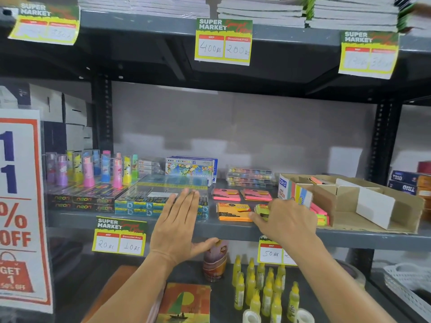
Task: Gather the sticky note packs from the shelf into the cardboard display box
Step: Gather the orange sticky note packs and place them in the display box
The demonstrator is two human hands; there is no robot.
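On the grey shelf lie two pink sticky note packs and an orange pack in front of them. My right hand is shut on a green-yellow sticky note pack just right of the orange one. The cardboard display box stands to the right, with pink and green packs in its front left compartment. My left hand hovers open and flat over the shelf edge, in front of the blue pen packs, holding nothing.
Blue pen packs, neon boxes and upright colourful tubes fill the shelf's left. Pastel boxes and clear paint cases sit behind. An eraser box leans on the display box. Glue bottles stand below.
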